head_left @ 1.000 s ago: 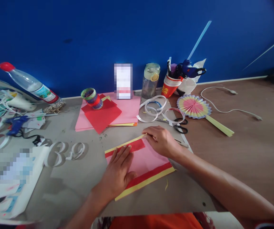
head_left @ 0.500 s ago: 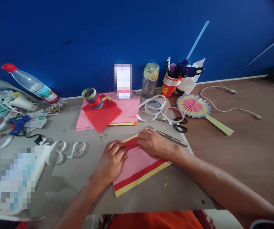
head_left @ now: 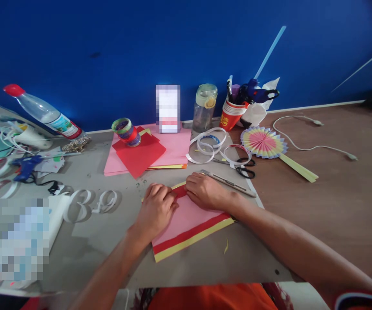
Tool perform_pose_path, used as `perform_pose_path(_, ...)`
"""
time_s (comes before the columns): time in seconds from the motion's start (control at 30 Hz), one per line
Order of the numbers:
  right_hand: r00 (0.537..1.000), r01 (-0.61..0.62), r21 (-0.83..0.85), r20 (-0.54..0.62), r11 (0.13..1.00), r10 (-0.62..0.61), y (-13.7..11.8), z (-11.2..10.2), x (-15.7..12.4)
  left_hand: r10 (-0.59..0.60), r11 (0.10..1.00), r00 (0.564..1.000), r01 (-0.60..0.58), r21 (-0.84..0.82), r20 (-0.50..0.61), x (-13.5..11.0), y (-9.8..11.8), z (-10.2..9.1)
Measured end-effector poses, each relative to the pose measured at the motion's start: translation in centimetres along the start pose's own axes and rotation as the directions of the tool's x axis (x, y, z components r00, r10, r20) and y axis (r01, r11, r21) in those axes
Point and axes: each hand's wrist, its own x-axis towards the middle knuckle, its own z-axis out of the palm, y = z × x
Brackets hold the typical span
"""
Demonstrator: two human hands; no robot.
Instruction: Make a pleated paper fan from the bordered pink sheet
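Head view: the paper [head_left: 190,221], layered in pink, red and yellow, is laid on the counter [head_left: 328,202], its far edge partly covered by the left grip [head_left: 156,209] and the right grip [head_left: 207,190]. Both are set close together with fingers curled; whether the edge is pinched cannot be told, the fingertips being hidden. A cutter [head_left: 229,183] is placed just beyond the right grip, with scissors [head_left: 246,177] past it. Beyond the left grip, a cup [head_left: 127,132] is stood on red sheets [head_left: 139,159].

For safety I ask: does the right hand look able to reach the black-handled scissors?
Probably yes: the right hand is near, the black-handled scissors' loops are uncovered, and only the flat-lying utility knife intervenes.
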Motion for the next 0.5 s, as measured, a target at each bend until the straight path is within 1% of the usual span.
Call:
perform_pose_path(0.17, 0.999, -0.051, 0.135, 0.015, 0.99, 0.049, 0.2, -0.8, 0.2, -0.038, 0.998, 0.999, 0.038, 0.041, 0.001, 0.7, -0.1, 0.3)
perform_pose_path(0.3, 1.0, -0.026, 0.254, -0.002, 0.967, 0.028, 0.2, -1.5, -0.1, -0.128, 0.992, 0.991, 0.128, 0.008, -0.033, 1.0, -0.2, 0.8)
perform_pose_path(0.4, 1.0, 0.01, 0.195, -0.025, 0.981, -0.006, 0.0, -1.7, -0.4, -0.175, 0.985, 0.983, 0.174, -0.019, -0.061, 1.0, -0.2, 1.0)
perform_pose_path(0.47, 0.999, 0.012, 0.15, -0.038, 0.989, -0.006, -0.3, -1.6, -0.4, -0.19, 0.982, 0.979, 0.188, -0.034, -0.069, 1.0, -0.2, 1.1)
perform_pose_path(0.5, 0.999, 0.007, 0.16, -0.049, 0.987, 0.001, -0.3, -1.5, -0.4, -0.193, 0.981, 0.979, 0.191, -0.041, -0.071, 1.0, -0.2, 1.1)
